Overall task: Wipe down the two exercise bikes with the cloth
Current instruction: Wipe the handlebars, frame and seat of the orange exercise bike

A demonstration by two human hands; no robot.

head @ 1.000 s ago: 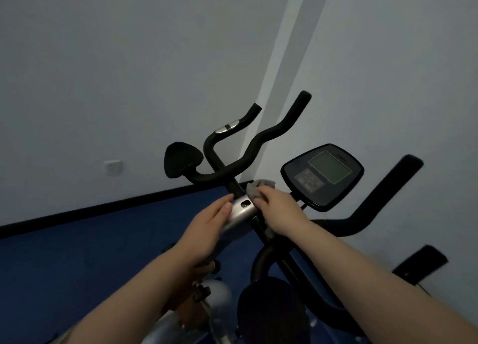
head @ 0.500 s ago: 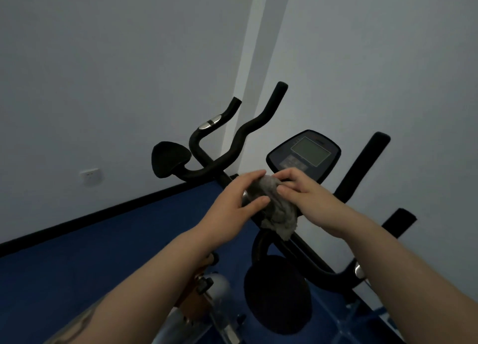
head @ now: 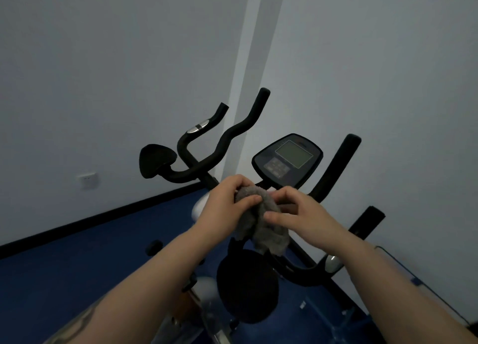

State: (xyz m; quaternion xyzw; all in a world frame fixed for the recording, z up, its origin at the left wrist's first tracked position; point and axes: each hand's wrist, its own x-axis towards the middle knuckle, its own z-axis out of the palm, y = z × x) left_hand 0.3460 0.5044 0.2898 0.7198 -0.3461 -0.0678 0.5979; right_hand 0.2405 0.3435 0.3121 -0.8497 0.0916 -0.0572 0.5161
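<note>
cloth pinched btwn both hands, above bike

1. Silver bike frame: mostly hidden behind left hand.
2. Console stem: covered by grey cloth and right hand.
3. Console buttons: too dark to read.
4. Lower bike parts cut off at bottom edge.
5. Both forearms run out of frame.
6. Wall socket: blurred, detail unclear.
</note>
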